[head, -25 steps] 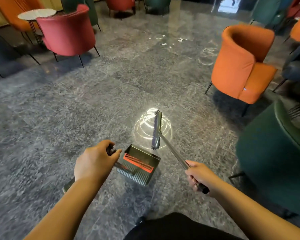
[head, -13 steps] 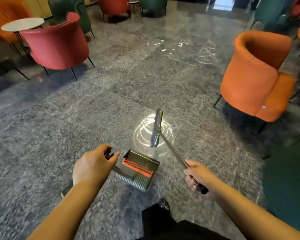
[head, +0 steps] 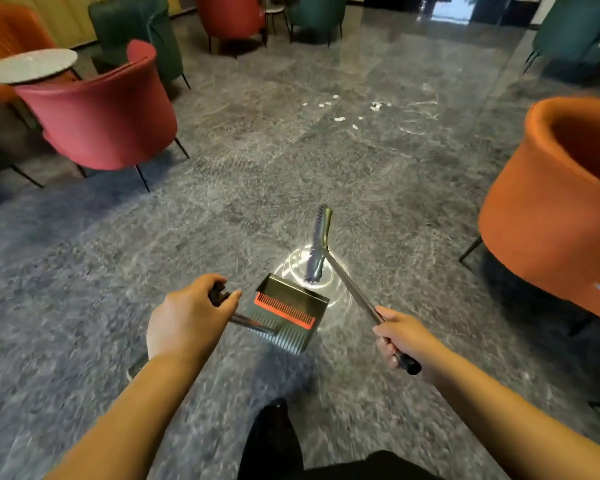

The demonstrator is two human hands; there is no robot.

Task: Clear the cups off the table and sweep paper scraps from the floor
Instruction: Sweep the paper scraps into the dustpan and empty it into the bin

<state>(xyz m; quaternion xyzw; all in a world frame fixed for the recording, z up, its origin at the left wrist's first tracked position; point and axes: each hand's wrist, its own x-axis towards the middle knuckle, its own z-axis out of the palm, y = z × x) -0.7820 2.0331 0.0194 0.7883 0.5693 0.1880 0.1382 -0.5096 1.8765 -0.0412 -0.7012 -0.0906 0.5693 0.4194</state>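
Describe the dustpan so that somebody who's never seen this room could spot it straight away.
On the grey marble floor, just ahead of the left hand that grips its handle, hangs the dustpan. It is dark and boxy, and alone bears a red comb strip.

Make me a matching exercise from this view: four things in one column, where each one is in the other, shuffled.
Things:
1. dustpan
2. broom
3. paper scraps
4. round table

Places:
A. on the floor far ahead
B. gripped by the right hand
C. behind the red chair
D. held by the left hand

Pairs: 1-D, 2-B, 3-A, 4-C
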